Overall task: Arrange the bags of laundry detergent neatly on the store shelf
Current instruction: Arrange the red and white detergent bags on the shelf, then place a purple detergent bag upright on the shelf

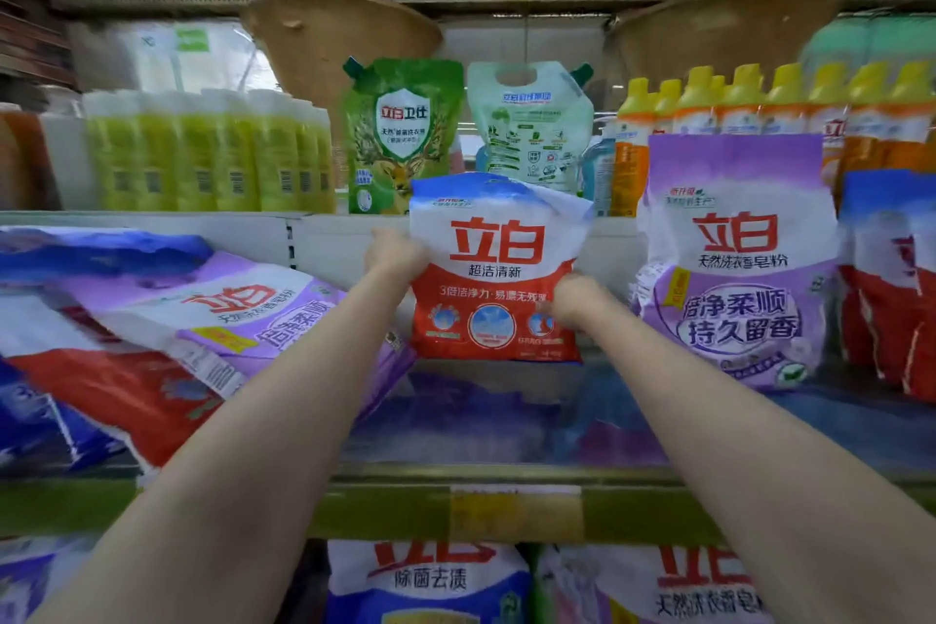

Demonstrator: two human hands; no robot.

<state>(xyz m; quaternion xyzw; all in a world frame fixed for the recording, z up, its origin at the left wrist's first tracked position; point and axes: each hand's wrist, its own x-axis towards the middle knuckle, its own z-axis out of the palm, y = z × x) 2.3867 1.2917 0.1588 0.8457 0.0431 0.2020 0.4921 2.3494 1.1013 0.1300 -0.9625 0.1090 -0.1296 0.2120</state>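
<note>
Red-and-white detergent bag (494,269) was held upright, long axis vertical, at the far middle of the shelf (506,497), gripped by left hand (395,254) and right hand (575,302), fingers curled on its side edges, purple bag (734,264) standing right.

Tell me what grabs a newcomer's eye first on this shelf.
The red-and-white detergent bag, upright at the middle of the shelf, gripped by the left hand and the right hand. Right of it stands a purple-and-white detergent bag; to the left, a slumped pile of purple, red and blue bags.
</note>
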